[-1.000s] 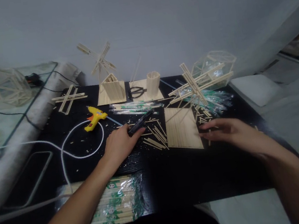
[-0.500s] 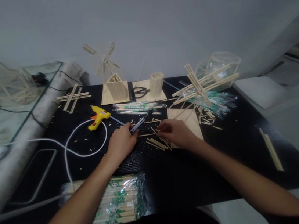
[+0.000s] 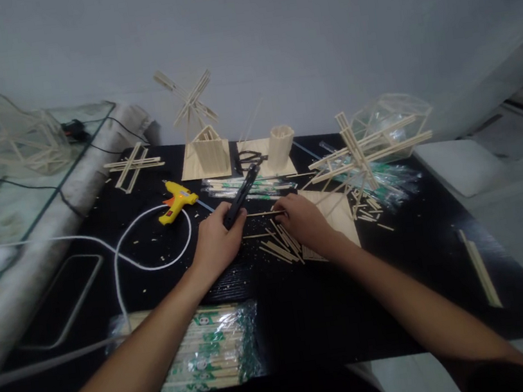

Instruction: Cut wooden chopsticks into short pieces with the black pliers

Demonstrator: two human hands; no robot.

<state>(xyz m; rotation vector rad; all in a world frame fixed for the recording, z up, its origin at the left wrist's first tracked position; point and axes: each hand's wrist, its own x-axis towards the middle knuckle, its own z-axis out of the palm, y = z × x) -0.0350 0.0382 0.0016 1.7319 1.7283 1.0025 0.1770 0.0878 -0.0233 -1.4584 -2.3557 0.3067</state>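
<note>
My left hand (image 3: pixel 217 242) is closed round a black utility knife (image 3: pixel 242 194) whose far end points up and away. My right hand (image 3: pixel 305 222) is pinched on a thin wooden stick (image 3: pixel 264 214) that lies crosswise just beyond the knife. Both hands hover over a scatter of cut wooden sticks (image 3: pixel 282 245) on the black table (image 3: pixel 337 315). A flat panel of glued sticks (image 3: pixel 339 211) lies right behind my right hand.
A yellow glue gun (image 3: pixel 175 201) with a white cable (image 3: pixel 119 258) lies to the left. Stick models stand at the back: a windmill (image 3: pixel 199 133), a cup (image 3: pixel 280 144), a frame (image 3: pixel 361 143). Scissors (image 3: pixel 249 157) lie between them. A chopstick pack (image 3: pixel 206 353) sits near me.
My right hand came in from the right side to the middle and took hold of a thin stick. My left hand lifted the knife's tip upward.
</note>
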